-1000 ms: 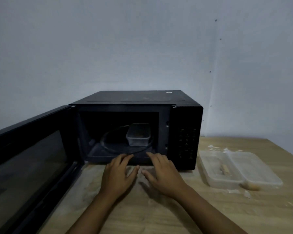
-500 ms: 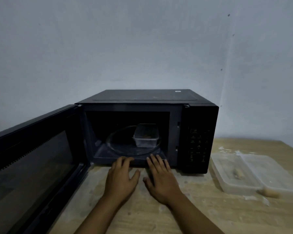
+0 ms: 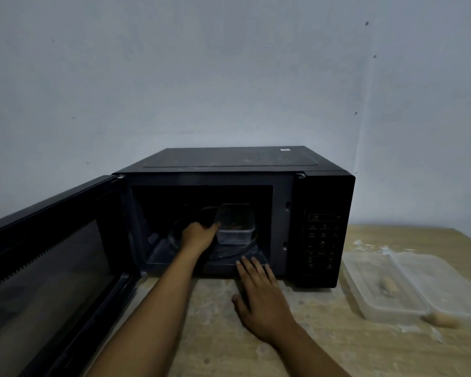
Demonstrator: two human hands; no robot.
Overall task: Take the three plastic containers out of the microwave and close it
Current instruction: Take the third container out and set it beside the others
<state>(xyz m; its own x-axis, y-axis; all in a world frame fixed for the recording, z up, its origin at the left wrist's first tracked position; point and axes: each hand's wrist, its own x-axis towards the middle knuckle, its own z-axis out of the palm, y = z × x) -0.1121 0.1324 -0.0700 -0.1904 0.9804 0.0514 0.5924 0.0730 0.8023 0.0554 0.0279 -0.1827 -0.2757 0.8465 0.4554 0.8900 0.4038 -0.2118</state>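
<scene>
The left hand (image 3: 199,235) has moved off the wooden counter (image 3: 337,349) into the open black microwave (image 3: 229,170), its grip open against the last clear plastic container (image 3: 235,227), while the right hand (image 3: 261,292) stays flat, open, at the counter's middle.

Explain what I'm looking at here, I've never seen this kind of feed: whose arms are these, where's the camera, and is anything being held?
There is no machine: these are a person's two bare arms, filmed by one wide-angle camera worn on their head, looking forward and down. In front is a black microwave on a wooden table, with its door swung open to the left. The left hand is reaching inside and touches the side of a clear plastic container that sits on the glass turntable; it has not closed around it, so nothing is held. The right hand rests flat and open on the table, with its fingertips at the microwave's front edge. To the right of the microwave, two more clear containers lie side by side on the table, already out.
</scene>
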